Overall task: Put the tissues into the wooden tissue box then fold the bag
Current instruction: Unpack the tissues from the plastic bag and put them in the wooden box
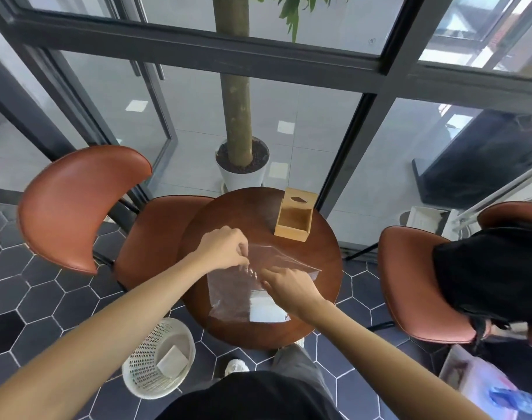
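Head view, reading left to right: the left hand pinches the far-left edge of the clear bag with curled fingers, and the right hand grips the bag's mouth beside it, wrist bent down. The tissues lie inside at the near end of the bag on the table, the wooden tissue box standing open far right. Thin film could slip or tear if both hands pull apart unevenly, and the stack may snag on the mouth.

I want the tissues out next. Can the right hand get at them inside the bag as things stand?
Probably not yet: the right hand and left hand pinch the plastic bag at its top edge, and the tissues lie inside.
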